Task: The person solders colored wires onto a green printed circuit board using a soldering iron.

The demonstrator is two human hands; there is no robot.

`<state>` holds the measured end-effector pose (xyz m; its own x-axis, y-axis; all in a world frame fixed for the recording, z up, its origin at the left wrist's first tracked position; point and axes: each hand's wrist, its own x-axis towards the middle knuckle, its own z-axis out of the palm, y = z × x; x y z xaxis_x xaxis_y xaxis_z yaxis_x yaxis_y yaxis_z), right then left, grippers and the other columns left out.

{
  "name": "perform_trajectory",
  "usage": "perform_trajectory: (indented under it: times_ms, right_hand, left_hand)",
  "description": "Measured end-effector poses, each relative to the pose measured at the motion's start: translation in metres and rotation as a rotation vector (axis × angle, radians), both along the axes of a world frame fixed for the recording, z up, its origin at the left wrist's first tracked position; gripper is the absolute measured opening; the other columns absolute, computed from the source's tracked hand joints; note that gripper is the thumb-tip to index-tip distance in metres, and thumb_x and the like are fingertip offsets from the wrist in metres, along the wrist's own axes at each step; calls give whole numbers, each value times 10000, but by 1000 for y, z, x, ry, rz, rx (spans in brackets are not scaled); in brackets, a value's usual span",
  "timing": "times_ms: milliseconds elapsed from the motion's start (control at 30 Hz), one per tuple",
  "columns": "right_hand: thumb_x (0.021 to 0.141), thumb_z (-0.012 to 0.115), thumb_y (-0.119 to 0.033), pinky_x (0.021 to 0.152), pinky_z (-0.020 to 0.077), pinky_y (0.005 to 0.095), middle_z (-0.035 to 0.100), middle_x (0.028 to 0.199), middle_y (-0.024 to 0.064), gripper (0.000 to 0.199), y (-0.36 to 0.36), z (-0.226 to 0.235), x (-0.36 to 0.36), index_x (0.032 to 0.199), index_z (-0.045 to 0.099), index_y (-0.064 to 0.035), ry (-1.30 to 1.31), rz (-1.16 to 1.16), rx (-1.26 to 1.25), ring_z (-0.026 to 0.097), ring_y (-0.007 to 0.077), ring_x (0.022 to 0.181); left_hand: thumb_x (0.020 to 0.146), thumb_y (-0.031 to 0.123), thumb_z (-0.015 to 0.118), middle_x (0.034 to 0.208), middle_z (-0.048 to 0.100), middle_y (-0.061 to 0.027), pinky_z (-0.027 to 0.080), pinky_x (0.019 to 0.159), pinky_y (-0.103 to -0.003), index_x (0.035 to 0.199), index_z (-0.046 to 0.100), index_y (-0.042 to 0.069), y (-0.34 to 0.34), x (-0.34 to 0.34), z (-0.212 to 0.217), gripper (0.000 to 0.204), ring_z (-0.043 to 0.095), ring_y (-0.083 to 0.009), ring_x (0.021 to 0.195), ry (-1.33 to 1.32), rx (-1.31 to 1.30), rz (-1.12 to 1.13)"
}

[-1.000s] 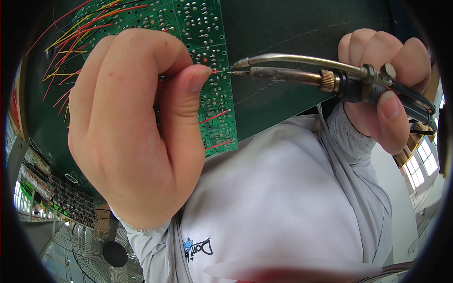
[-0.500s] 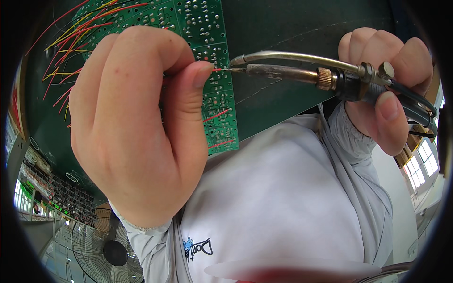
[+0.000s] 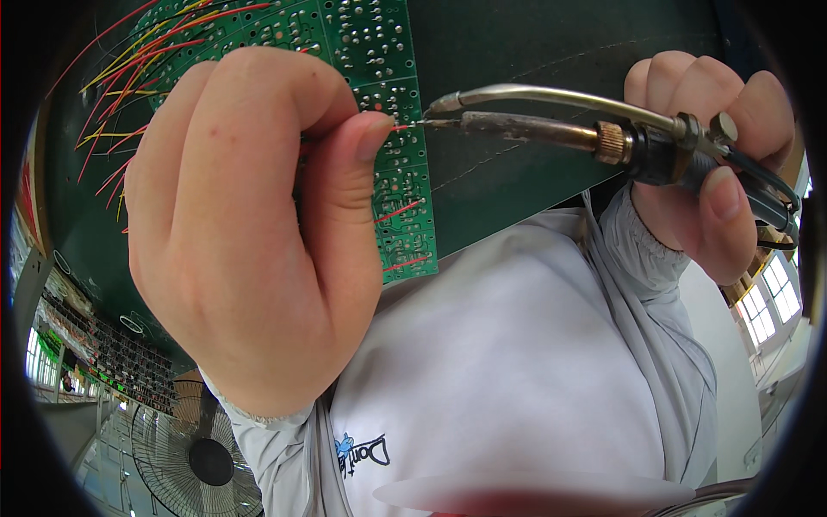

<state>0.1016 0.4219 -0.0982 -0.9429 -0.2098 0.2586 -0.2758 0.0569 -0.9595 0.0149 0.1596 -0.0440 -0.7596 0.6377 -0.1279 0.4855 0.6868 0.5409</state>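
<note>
Head camera: and we're on a white shirt [image 3: 508, 345] filling the lower middle of the frame, with a dark green worktop [image 3: 551, 52] spread across the top. Here's the left hand [image 3: 250, 233], huge at left of centre, curled in with thumb and forefinger pinching a wire, and it has barely budged since half a second ago. Tucked partly behind it, upper middle, there's the green circuit board [image 3: 405, 177], dotted with solder joints, its edge a touch further right now. Over to the upper right, the right hand [image 3: 711, 224] stays wrapped around the handle of a soldering iron [image 3: 534, 129], which points left, and that's the change: the iron has slid slightly right, more of its thin tip in the open. A caged fan [image 3: 209, 462] stands lower left; loose red, yellow and black wires [image 3: 159, 57] fan out upper left. A curved metal tube [image 3: 534, 91] runs above the barrel. Two red strands [image 3: 401, 211] lie across the lower board. And the pinched piece, the red wire [image 3: 401, 127], sits just above centre, its bare end right by the iron's tip; whether they touch, can't tell!
</note>
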Motion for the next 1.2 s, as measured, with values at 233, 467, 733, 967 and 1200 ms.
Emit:
perform_trajectory:
  times_ms: [233,467,733,967,1200]
  right_hand:
    - [854,645,-222,615,371,309,554,812,96,246,4,1,0,1003,468,-138,-58,30,-74,485,146,658]
    - [858,653,-226,634,374,313,548,813,87,239,4,2,1,989,471,-143,-80,22,-85,479,144,665]
    - [859,662,-227,639,371,315,542,813,81,237,6,5,1,968,466,-148,-94,37,-78,481,148,674]
    - [858,669,-224,659,367,325,539,819,77,240,10,5,3,957,460,-157,-133,49,-71,487,154,698]
    - [860,669,-224,673,372,324,542,832,74,239,9,5,2,965,463,-162,-134,55,-61,496,157,712]
  left_hand:
    - [955,30,687,816,576,-47,422,628,-254,942,603,5,1,0,-2,89,501,-141,670,4,5,-7]
    - [957,29,686,817,574,-46,421,631,-252,938,601,2,-11,2,-23,92,495,-140,672,159,210,1]
    - [968,43,681,815,575,-41,415,629,-248,943,601,3,0,-1,1,92,491,-132,673,9,-26,-29]
    - [975,46,674,813,567,-35,406,628,-240,942,599,4,3,1,-1,92,484,-123,674,-60,-3,9]
    - [980,43,665,810,555,-30,390,619,-238,935,593,3,-12,7,-24,94,464,-112,669,32,123,30]
